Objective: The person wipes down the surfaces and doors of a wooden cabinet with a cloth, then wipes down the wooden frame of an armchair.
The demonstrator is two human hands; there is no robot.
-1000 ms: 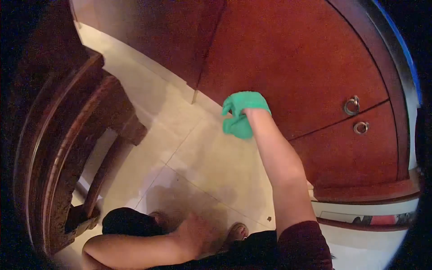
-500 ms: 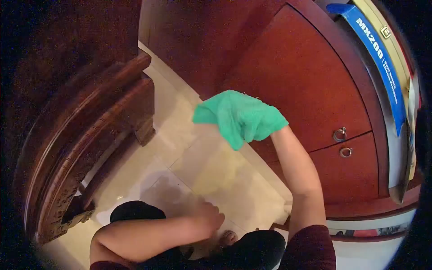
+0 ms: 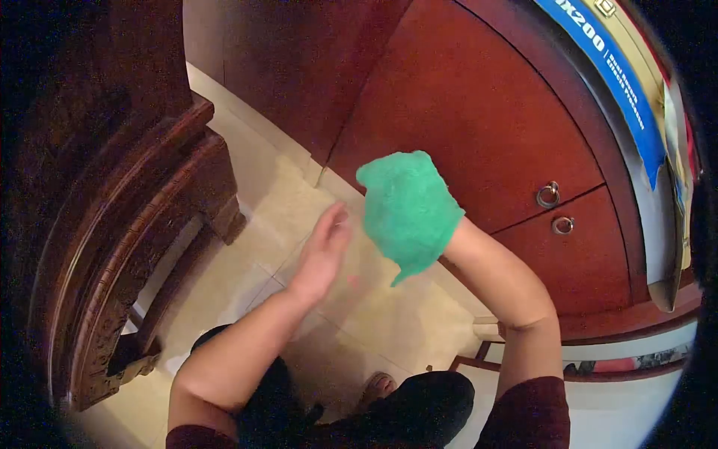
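A green cloth (image 3: 411,213) is draped over my right hand (image 3: 462,238) in front of the red-brown cabinet door. It covers the fingers and most of the hand, leaving just the wrist bare. One corner of the cloth dangles at its lower edge. To the left, my left hand (image 3: 321,251) is raised with its fingers stretched out and nothing in them. A narrow gap separates it from the cloth.
The red-brown cabinet (image 3: 479,120) has ring pulls (image 3: 548,195) on its doors. A blue-edged MX200 box (image 3: 609,67) lies on top at the right. Carved dark wooden furniture (image 3: 142,217) stands at the left. Pale floor tiles (image 3: 299,202) run between them.
My left hand has risen from near my lap up beside the cloth. The cloth has bunched around my right hand instead of spreading out to the left. The view has shifted slightly.
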